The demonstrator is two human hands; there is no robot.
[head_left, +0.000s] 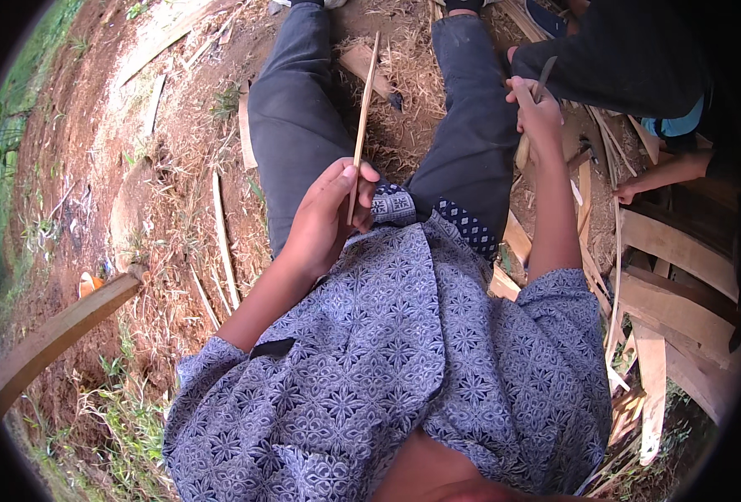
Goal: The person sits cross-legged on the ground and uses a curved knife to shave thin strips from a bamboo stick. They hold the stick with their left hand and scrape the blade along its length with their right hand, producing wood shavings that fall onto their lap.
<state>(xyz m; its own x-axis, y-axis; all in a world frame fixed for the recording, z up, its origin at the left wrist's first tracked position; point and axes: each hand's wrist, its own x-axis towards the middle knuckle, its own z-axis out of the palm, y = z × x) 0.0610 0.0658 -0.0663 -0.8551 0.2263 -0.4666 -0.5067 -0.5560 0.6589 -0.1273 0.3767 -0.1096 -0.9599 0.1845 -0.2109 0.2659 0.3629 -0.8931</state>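
Observation:
My left hand (334, 198) is closed round the lower part of a thin, pale wooden strip (365, 105), in front of my lap. The strip points up and away from me, its far end narrowing between my shins. Off to the right, above my knee, my right hand (538, 115) grips a knife (547, 72) whose dark blade sticks up past the fingers. Most of its handle is hidden in the fist. Knife and strip are well apart.
Shavings and wood strips (224, 243) litter the brown soil. A wooden post (65, 339) juts in at lower left. Curved planks (680, 251) are stacked at right, beside another person's hand (628, 191) and dark-trousered leg (613, 71). A wood block (366, 71) lies between my feet.

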